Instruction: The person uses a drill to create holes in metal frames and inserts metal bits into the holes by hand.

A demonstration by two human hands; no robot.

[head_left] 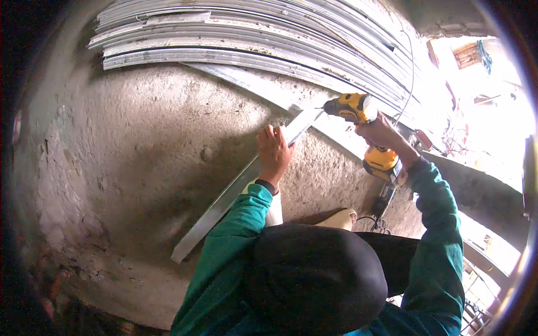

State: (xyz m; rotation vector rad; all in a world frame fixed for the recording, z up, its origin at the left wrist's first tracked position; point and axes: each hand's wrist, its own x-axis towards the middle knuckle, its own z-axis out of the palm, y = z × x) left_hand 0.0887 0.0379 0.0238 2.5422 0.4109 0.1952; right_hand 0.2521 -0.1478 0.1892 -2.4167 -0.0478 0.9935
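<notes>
My right hand [381, 133] is wrapped round the grip of a yellow and black cordless drill [352, 107]. The drill lies nearly level, its bit pointing left at the far end of a metal channel [218, 200]; whether the bit touches the metal I cannot tell. That channel slants from the lower left up to the drill. My left hand [274, 152] grips it near its upper part, fingers curled over the edge. Beneath its far end, a second flat metal strip [246, 82] runs crosswise on the floor.
A stack of long metal profiles [224, 42] lies along the far side. Rough concrete floor [134, 134] spreads to the left. Another tool with a cord [384, 199] rests right of my shoe [341, 219]. Bright light washes out the right side, by a low ledge [482, 193].
</notes>
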